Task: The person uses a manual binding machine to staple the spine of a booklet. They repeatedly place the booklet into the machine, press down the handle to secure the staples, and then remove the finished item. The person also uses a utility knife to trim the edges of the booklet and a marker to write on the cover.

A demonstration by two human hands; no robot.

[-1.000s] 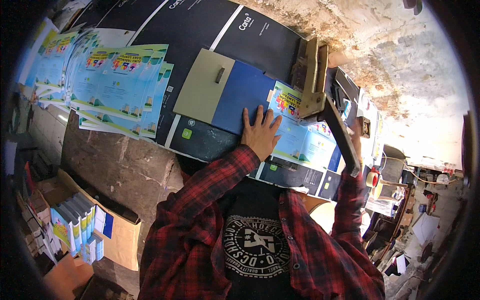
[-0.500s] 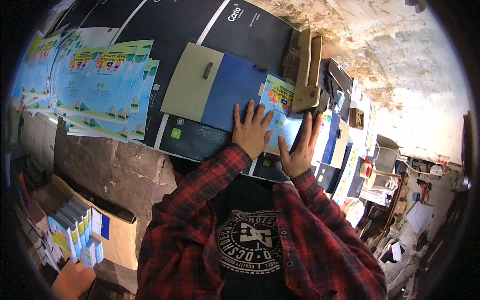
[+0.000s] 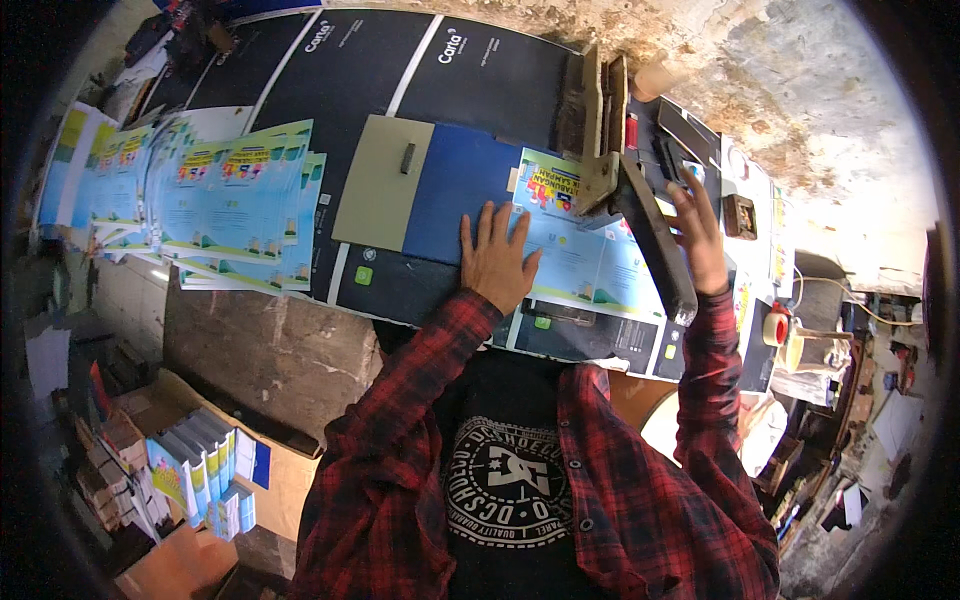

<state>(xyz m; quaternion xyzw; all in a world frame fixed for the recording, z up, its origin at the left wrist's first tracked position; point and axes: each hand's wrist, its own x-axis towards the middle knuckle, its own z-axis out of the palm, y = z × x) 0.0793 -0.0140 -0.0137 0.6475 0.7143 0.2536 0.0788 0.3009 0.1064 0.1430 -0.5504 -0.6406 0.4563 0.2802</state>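
My left hand (image 3: 497, 258) lies flat with fingers spread on a blue board (image 3: 450, 190), its fingertips at the left edge of a printed cover sheet (image 3: 560, 255). The sheet is light blue with a yellow-green top and colourful figures. Over it stands a tool with a cream body (image 3: 603, 150) and a long dark arm (image 3: 655, 240), slanting toward me across the sheet. My right hand (image 3: 703, 238) is raised beside this arm on its right, fingers stretched and slightly curved. Its thumb is close to the arm; whether they touch I cannot tell.
At the left, printed sheets (image 3: 225, 200) lie fanned in overlapping piles. A grey-green board (image 3: 383, 185) adjoins the blue one. Rolls of tape (image 3: 775, 328) sit at the right end. Below left, a cardboard box (image 3: 285, 455) stands beside stacked booklets (image 3: 195, 470).
My right hand has left the sheet and moved up and right beside the tool. The dark arm now extends over the sheet. My left hand stays near the sheet's left edge. The view has shifted.
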